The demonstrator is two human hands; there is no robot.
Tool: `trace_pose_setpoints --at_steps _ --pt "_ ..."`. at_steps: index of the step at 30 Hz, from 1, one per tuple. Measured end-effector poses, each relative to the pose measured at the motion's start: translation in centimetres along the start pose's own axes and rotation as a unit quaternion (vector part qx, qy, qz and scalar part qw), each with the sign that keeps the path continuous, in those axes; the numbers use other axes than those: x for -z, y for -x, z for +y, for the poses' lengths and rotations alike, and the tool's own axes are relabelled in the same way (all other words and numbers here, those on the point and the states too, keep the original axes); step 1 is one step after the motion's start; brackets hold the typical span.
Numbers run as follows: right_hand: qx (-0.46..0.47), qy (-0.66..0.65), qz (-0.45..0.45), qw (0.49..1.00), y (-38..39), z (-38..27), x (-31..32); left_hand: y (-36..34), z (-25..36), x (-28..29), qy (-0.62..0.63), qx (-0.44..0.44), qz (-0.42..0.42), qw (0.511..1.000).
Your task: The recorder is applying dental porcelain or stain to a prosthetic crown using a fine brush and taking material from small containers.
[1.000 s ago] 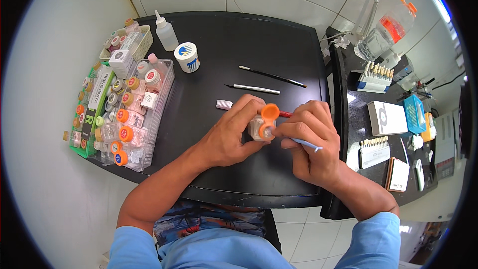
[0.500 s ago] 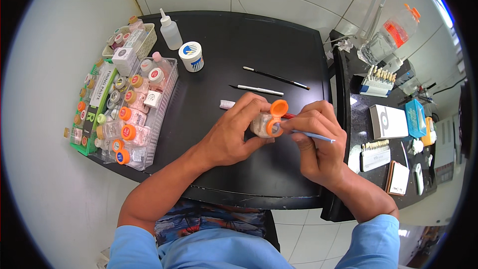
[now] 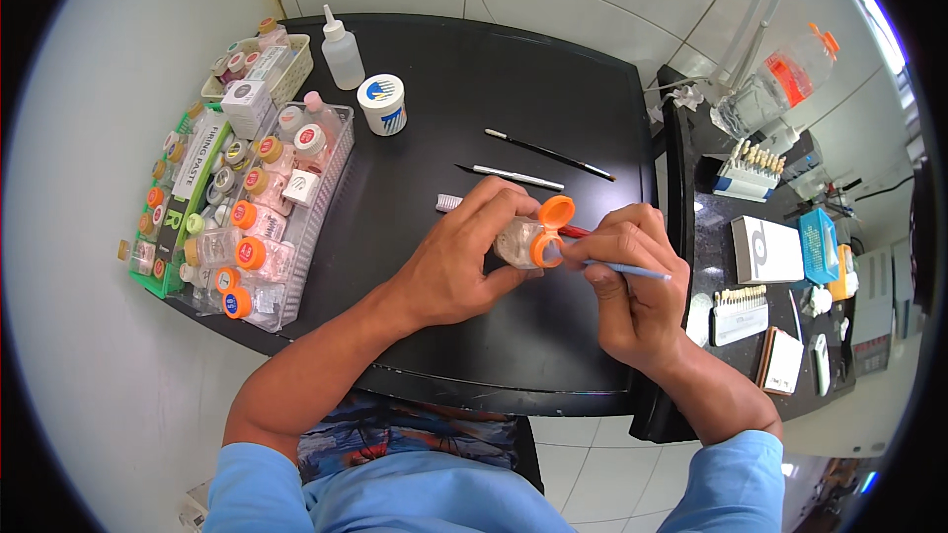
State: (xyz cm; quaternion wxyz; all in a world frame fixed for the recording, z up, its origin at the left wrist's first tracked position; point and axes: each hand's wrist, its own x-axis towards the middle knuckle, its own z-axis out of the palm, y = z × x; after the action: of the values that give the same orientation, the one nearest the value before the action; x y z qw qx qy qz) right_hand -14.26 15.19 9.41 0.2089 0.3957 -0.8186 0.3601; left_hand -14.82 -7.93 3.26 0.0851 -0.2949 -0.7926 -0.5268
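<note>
My left hand is wrapped round a small clear bottle, which is tilted toward the right. The bottle's orange flip cap stands open, and pale powder-like contents show through the wall. My right hand pinches a thin light-blue plastic stick. Its inner end is at the bottle's mouth, partly hidden by my fingers, so I cannot tell how deep it reaches. Beyond my left hand lies a brush head with white bristles. A red handle shows between my hands.
On the black table lie a slim paintbrush and a craft knife. A squeeze bottle and white jar stand behind. Baskets of small bottles fill the left side. A side counter holds shade guides and a white box.
The light-blue stick and the bottle have shifted only slightly, with both hands keeping their hold. The whole view has moved a little.
</note>
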Motion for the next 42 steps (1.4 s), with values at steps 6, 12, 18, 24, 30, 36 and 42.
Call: trace_pose_setpoints --at_steps 6,12,18,24,30,36,42 --pt "0.015 -0.018 -0.008 1.000 -0.03 0.17 0.30 -0.06 0.39 0.10 -0.003 0.020 -0.012 1.000" --pt "0.014 -0.016 -0.021 1.000 0.14 0.43 0.33 -0.05 0.34 0.07 -0.010 0.023 -0.009 1.000" --pt "0.032 0.022 -0.008 0.999 0.13 0.31 0.36 -0.20 0.20 -0.07 -0.027 -0.008 0.010 1.000" --pt "0.034 0.001 -0.010 0.999 0.09 0.40 0.26 -0.12 0.15 0.08 -0.025 0.008 -0.004 1.000" --pt "0.036 0.022 -0.019 0.999 0.09 0.18 0.37 -0.14 0.07 -0.01 -0.017 0.002 -0.009 1.000" --pt "0.042 0.032 -0.015 0.999 0.12 0.26 0.20 -0.14 -0.25 -0.16 -0.043 -0.021 0.007 0.999" --pt "0.039 0.059 -0.011 0.997 0.17 0.31 0.31 -0.21 0.41 -0.13 -0.017 0.026 0.011 0.999"
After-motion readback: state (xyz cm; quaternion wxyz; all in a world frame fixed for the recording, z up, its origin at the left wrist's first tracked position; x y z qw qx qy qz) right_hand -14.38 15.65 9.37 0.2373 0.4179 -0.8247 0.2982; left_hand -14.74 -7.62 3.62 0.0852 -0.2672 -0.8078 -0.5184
